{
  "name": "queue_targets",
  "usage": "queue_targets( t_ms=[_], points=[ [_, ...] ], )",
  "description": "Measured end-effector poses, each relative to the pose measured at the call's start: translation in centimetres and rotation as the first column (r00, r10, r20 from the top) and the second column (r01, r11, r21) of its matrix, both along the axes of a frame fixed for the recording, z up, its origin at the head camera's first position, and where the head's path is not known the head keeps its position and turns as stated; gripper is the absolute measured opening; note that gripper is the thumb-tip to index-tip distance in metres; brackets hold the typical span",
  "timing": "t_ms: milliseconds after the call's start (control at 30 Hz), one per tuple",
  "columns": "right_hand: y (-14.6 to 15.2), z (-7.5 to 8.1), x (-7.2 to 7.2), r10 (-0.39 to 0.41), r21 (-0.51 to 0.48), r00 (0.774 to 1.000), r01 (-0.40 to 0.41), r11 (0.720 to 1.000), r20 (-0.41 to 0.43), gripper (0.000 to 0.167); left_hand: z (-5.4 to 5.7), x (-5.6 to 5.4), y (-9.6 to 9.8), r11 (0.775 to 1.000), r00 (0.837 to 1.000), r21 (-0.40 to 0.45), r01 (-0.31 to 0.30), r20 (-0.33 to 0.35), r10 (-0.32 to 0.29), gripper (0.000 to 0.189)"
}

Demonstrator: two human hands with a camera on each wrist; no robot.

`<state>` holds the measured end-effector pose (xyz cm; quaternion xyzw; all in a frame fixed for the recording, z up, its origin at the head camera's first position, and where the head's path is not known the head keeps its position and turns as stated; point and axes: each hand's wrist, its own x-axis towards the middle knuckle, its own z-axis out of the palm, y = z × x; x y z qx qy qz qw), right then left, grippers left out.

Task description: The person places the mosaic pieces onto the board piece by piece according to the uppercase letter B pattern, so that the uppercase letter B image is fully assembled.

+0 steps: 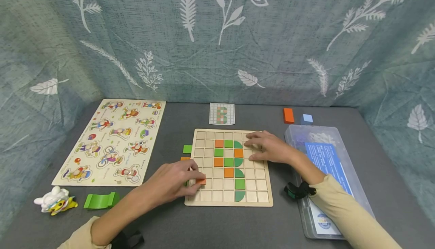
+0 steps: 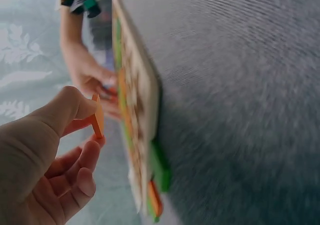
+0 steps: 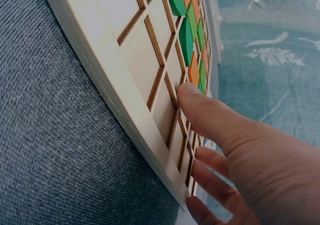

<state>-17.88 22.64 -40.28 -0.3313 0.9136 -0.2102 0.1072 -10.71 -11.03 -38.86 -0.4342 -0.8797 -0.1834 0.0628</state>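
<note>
My left hand (image 1: 180, 179) pinches an orange square tile (image 2: 98, 117) between thumb and fingertips, over the lower left part of a wooden grid board (image 1: 251, 199). Across the board's middle columns sit orange and green square tiles, along with green rounded tiles (image 1: 239, 195). My right hand (image 1: 270, 147) rests on the upper right of the board, fingers spread and holding nothing; in the right wrist view its thumb (image 3: 192, 92) lies at the grid ridges. Behind the board, a small pattern card (image 1: 222, 120) shows a similar arrangement of coloured squares.
Loose tiles, including a green square (image 1: 187, 149), lie by the board's left edge. A picture puzzle board (image 1: 105, 141), a toy figure (image 1: 56, 200) and a green curved block (image 1: 101, 200) are left. On the right are a plastic case (image 1: 302, 218), an orange block (image 1: 288, 115) and a blue block (image 1: 307, 119).
</note>
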Motion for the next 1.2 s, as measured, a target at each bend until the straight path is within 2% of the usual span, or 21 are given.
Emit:
queue_targets(
  t_ms=[100,167,333,500,633,1200],
  points=[
    [0.0,-0.1,0.0,0.003,-0.002,1.000,-0.003,1.000,0.006,0.047,-0.5,-0.2,0.8,0.998,0.998,-0.046,0.031,0.057,-0.029,0.016],
    [-0.1,-0.1,0.0,0.005,-0.003,1.000,-0.005,1.000,0.011,0.047,-0.8,-0.3,1.4,0.997,0.996,-0.061,0.053,0.069,-0.049,0.017],
    [-0.1,-0.1,0.0,0.007,-0.003,1.000,-0.007,1.000,0.008,0.047,-0.9,-0.3,2.8,0.992,0.995,-0.090,0.092,0.049,-0.088,0.017],
    [-0.1,-0.1,0.0,0.000,0.001,1.000,0.000,1.000,0.000,0.046,-0.9,-0.4,3.6,0.986,0.995,-0.141,0.094,0.048,-0.088,0.016],
    [-0.1,-0.1,0.0,-0.003,0.008,1.000,0.003,1.000,-0.005,0.046,-1.0,-0.6,3.9,0.984,0.996,-0.155,0.085,0.034,-0.080,0.015],
    [-0.1,0.0,0.1,0.002,0.010,1.000,-0.002,1.000,-0.002,0.046,-1.1,-0.9,4.6,0.974,0.992,-0.185,0.128,0.007,-0.129,0.011]
  ],
)
